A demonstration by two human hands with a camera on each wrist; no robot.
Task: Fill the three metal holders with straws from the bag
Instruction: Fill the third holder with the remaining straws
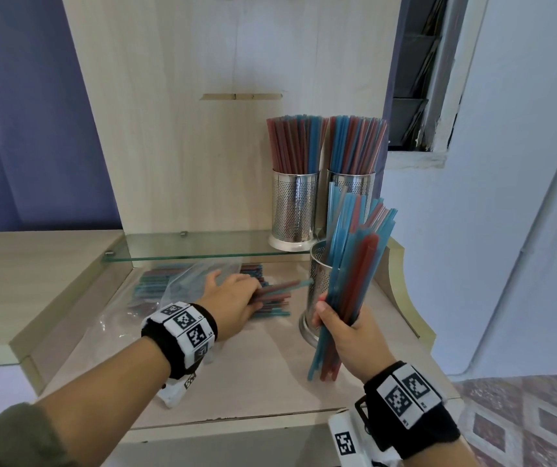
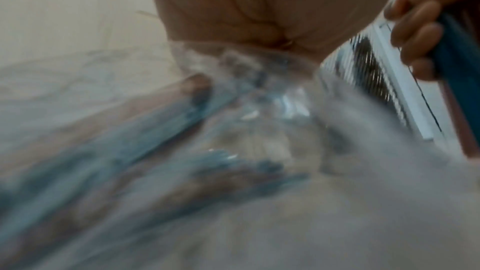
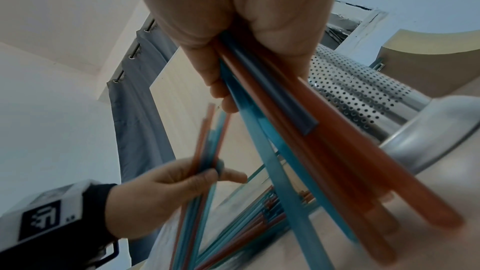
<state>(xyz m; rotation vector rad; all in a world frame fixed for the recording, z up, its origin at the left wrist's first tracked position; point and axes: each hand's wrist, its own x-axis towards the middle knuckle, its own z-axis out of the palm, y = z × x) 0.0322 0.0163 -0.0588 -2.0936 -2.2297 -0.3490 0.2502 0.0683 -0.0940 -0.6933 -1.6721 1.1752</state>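
Observation:
Two perforated metal holders [image 1: 293, 203] [image 1: 354, 183] stand packed with red and blue straws on the glass shelf [image 1: 203, 246]. A third holder [image 1: 317, 281] [image 3: 363, 93] stands lower, at the front right of the desk, with a few straws in it. My right hand [image 1: 348, 328] [image 3: 233, 7] grips an upright bundle of straws [image 1: 351, 264] just in front of that holder. To the left, my left hand [image 1: 233, 294] [image 3: 166, 188] pinches several thin straws [image 3: 207, 151] over the loose pile [image 1: 270, 308] by the clear plastic bag [image 1: 183, 284]. The left wrist view is blurred.
The wooden desk [image 1: 253, 372] has a raised ledge on the left and a tall back panel [image 1: 186, 129]. A curved side board [image 1: 401, 281] closes its right edge. A blue curtain hangs at the left, and a window frame [image 1: 439, 96] is at the upper right.

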